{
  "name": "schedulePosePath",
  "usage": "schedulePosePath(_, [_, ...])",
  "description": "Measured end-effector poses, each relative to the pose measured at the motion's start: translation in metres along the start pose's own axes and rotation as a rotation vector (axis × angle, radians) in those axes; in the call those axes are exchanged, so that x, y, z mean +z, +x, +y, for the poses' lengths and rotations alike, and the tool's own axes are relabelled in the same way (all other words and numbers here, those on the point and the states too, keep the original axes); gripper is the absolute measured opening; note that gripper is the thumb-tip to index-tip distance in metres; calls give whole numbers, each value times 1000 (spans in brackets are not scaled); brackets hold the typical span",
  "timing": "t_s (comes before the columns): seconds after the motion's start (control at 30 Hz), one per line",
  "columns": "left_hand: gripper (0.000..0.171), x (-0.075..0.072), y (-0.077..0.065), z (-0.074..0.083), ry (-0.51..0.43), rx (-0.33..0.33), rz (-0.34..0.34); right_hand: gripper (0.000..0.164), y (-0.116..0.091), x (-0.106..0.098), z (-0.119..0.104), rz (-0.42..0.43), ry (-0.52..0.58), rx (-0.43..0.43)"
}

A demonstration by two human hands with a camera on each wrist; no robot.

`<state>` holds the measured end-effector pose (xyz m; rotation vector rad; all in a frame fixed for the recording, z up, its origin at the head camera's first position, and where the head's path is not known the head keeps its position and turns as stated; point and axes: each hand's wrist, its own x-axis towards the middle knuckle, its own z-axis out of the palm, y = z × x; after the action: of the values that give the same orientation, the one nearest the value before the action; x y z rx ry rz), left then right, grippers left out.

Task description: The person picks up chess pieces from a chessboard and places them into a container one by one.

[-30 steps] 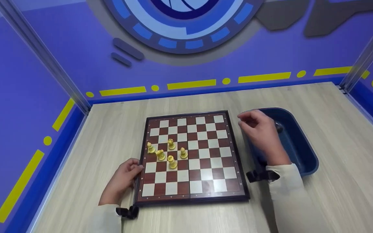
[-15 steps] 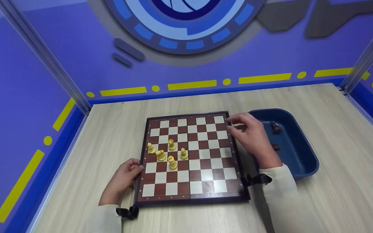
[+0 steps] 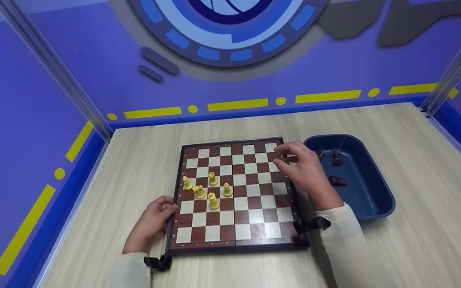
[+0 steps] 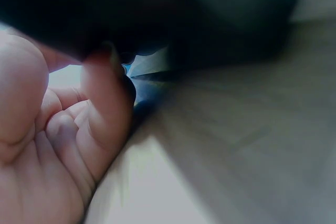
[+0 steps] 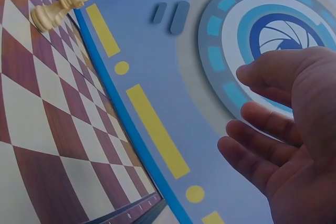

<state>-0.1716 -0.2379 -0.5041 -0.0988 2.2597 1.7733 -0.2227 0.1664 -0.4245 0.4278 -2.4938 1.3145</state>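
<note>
A brown-and-white chessboard (image 3: pixel 248 216) lies flat on the table. Several cream-yellow chess pieces stand on its left half, among them a knight (image 3: pixel 199 193) and a taller crowned piece (image 3: pixel 213 202). My left hand (image 3: pixel 152 220) grips the board's left edge, thumb at the rim; the left wrist view has a bent fingertip (image 4: pixel 105 72) against the dark board's underside. Over the far right corner hovers my right hand (image 3: pixel 304 172), its thumb and fingers spread apart. In the right wrist view nothing sits between those fingers (image 5: pixel 262 145).
Right of the board stands a dark blue tray (image 3: pixel 382 192) holding a few dark brown chess pieces (image 3: pixel 337 181), partly hidden by the right hand. Blue-purple panels (image 3: pixel 230 84) wall the table (image 3: pixel 146 152) at the back and both sides.
My right hand has moved left from above the tray to over the board's right edge, uncovering dark pieces in the tray. The left hand and the light pieces have stayed put.
</note>
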Motion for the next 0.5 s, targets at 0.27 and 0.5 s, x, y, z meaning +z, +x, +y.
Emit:
schedulePosePath(0.27, [25, 1, -1, 2, 17, 11, 11, 27, 0, 7, -1, -29, 26, 11])
schedulePosePath(0.5, [26, 1, -3, 3, 20, 1, 6, 28, -1, 14, -3, -48, 21, -17])
